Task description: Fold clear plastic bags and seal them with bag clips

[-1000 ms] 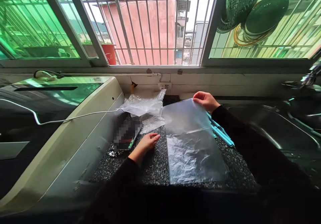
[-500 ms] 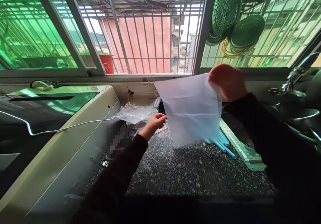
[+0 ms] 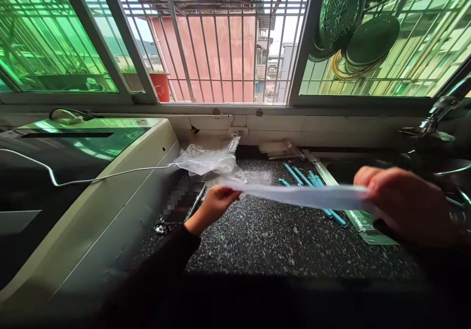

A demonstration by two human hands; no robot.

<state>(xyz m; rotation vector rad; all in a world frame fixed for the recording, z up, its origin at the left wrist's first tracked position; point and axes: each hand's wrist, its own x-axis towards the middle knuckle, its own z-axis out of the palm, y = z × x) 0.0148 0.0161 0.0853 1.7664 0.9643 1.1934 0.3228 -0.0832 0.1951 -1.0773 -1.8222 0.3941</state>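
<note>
A frosted, see-through plastic bag (image 3: 305, 197) is stretched level above the counter, seen nearly edge-on as a narrow pale band. My left hand (image 3: 214, 205) pinches its left end between thumb and fingers. At the other end my right hand (image 3: 403, 204) is closed on the bag, somewhat blurred. Under and behind the bag lie several thin blue strips (image 3: 294, 175), partly covered by it. Beside my left hand is a dark flat device (image 3: 187, 206), its screen partly blurred out.
Crumpled clear plastic (image 3: 209, 159) lies on the speckled counter (image 3: 257, 245) behind my left hand. A packet (image 3: 281, 148) rests by the wall. A long clear-green sleeve (image 3: 373, 228) borders the sink at right, below the tap (image 3: 437, 113). A white-cased appliance (image 3: 121, 206) stands left, a cable crossing it.
The bag has swung from hanging upright to lying nearly flat. My right hand came down and to the right; my left hand closed on the bag's near left end.
</note>
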